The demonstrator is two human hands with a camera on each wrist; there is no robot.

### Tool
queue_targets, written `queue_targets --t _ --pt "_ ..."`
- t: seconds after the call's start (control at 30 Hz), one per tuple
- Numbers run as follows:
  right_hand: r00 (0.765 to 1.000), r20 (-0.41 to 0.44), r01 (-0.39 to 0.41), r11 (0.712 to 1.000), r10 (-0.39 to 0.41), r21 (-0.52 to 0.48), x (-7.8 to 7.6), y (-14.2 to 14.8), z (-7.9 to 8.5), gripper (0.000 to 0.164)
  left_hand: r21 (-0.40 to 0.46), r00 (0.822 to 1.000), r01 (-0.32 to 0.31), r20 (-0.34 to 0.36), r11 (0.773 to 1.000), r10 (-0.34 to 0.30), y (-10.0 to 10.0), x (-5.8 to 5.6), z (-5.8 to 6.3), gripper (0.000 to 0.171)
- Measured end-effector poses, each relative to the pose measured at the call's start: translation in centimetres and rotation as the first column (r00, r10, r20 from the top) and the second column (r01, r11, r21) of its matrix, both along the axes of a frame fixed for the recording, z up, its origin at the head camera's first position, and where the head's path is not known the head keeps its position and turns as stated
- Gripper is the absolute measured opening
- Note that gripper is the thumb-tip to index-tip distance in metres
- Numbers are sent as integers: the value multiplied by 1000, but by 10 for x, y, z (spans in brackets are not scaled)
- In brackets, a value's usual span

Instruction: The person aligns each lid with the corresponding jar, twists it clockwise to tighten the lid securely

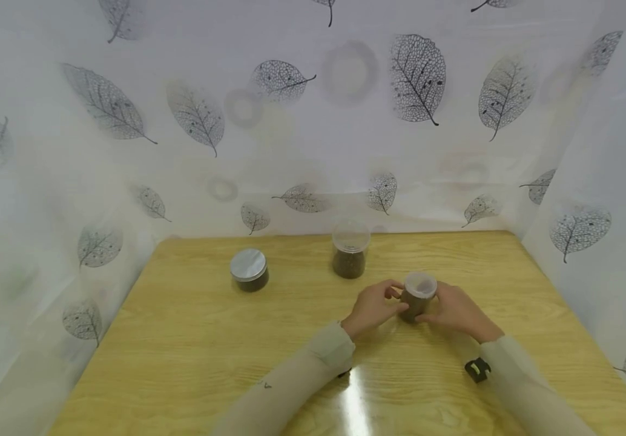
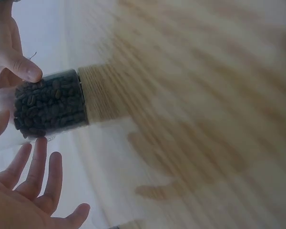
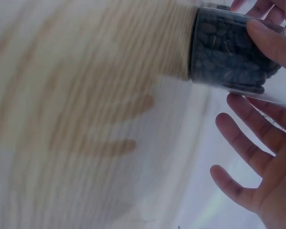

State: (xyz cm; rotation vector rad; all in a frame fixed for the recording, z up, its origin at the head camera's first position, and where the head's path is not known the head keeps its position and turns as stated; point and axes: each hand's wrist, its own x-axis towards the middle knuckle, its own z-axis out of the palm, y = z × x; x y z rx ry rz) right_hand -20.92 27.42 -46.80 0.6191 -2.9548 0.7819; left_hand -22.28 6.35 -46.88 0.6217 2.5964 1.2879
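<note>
A clear jar of dark coffee beans [image 1: 414, 306] with a pale lid stands upright on the right part of the table, between both hands. My left hand [image 1: 375, 307] holds its left side with thumb and fingertips. From the right, my right hand [image 1: 457, 312] grips the same jar. The right wrist view shows the right thumb [image 3: 269, 40] laid across the jar's wall, fingertips at its lower side and the other fingers spread. In the left wrist view, the coffee beans [image 2: 52, 102] show through the wall, and some left fingers [image 2: 52, 179] stand apart from it.
A taller clear jar with dark contents [image 1: 349, 260] stands at the back middle. Further left is a low jar with a silver lid [image 1: 249, 269]. A leaf-printed white curtain [image 1: 302, 139] encloses the wooden table [image 1: 193, 339] behind and at both sides.
</note>
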Motion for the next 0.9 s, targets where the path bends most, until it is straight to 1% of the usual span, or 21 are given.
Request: queue_targets --t 0.07,0.17,0.23,0.4,0.47,0.57,0.7,0.9 --pt "1000 17 24 1000 -24 -17 -3 5 -1 73 -1 1000 -8 -19 1000 8 7 -5 -2 37" --pt "999 36 36 998 -34 -53 -8 13 -2 71 -3 999 -27 -33 1000 26 17 -12 -4 38" --pt "998 44 48 997 -45 -64 -11 17 -4 70 -20 998 -40 -43 999 39 24 -16 -4 37" --pt "995 49 92 993 -89 -70 -20 29 -6 64 -52 996 -68 -63 996 64 42 -27 -4 37" --pt "992 49 117 991 -114 -66 -22 33 -7 61 -58 995 -81 -59 995 77 49 -30 -3 37" --pt "989 52 140 987 -136 -77 -25 37 -7 59 -63 994 -99 -48 993 96 56 -34 -2 37" --pt "986 52 162 982 -158 -98 -31 40 -8 59 -69 992 -121 -52 990 117 64 -41 -1 37" --pt "983 64 181 976 -174 -125 -41 44 -11 56 -112 983 -167 -100 980 156 74 -55 -4 35"
